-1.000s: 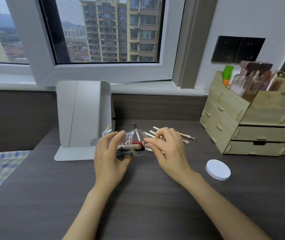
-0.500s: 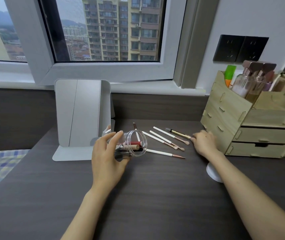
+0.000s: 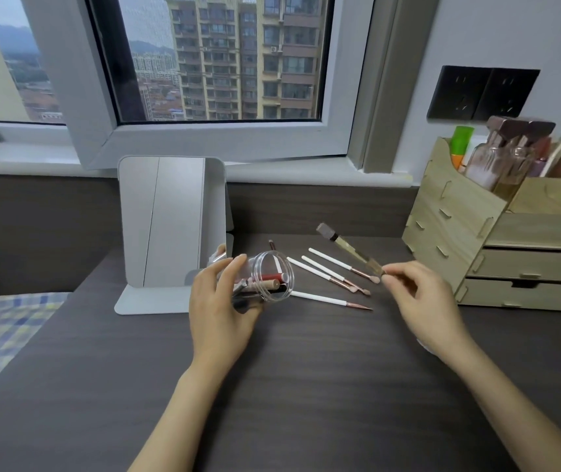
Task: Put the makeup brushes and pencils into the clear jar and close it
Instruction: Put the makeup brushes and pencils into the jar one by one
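The right hand (image 3: 418, 301), which lay at the tabletop's (image 3: 306, 386) 3 o'clock side half a second ago, now pinches a gold-handled brush (image 3: 350, 250) lifted clear. The left hand (image 3: 221, 301) still grips the clear jar (image 3: 272, 277), tilted, mouth toward 3 o'clock. Four white brushes (image 3: 323, 270) remain between the hands.

Head view, seemingly down over desk (image 3: 306, 386)

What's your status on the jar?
Left hand holds jar tilted, mouth open, pencils inside. Right hand pinches gold brush in the air. Four white brushes on desk. Nothing in the way.
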`<action>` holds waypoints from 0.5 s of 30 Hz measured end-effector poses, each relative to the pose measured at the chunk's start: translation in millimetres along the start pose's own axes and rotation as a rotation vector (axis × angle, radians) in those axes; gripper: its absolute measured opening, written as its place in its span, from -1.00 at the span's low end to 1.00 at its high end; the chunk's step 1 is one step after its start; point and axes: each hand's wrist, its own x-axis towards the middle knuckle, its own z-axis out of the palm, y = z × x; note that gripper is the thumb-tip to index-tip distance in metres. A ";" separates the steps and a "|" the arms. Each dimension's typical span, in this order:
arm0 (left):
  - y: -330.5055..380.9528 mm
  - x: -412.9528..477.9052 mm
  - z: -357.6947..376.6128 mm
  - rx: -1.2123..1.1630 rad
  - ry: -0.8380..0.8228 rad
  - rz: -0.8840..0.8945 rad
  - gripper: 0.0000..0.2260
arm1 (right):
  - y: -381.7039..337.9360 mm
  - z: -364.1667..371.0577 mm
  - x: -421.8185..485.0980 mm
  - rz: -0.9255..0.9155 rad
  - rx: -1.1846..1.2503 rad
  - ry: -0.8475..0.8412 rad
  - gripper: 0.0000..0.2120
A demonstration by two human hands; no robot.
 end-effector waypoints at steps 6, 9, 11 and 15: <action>1.0 -2.1 -1.7 0.001 -0.010 0.045 -0.35 | -44.4 -1.9 -26.7 -0.327 -0.215 -0.073 -0.90; 4.0 -3.5 -3.0 0.011 -0.028 0.105 -0.35 | -63.7 17.7 -26.7 -0.428 -0.269 -0.076 -0.89; 6.5 -4.1 -3.4 0.012 -0.039 0.134 -0.38 | -77.0 31.2 -27.4 -0.466 -0.251 -0.087 -0.89; 9.6 -6.4 -4.2 -0.002 -0.064 0.147 -0.38 | -92.8 53.5 -31.9 -0.450 -0.123 -0.108 -0.96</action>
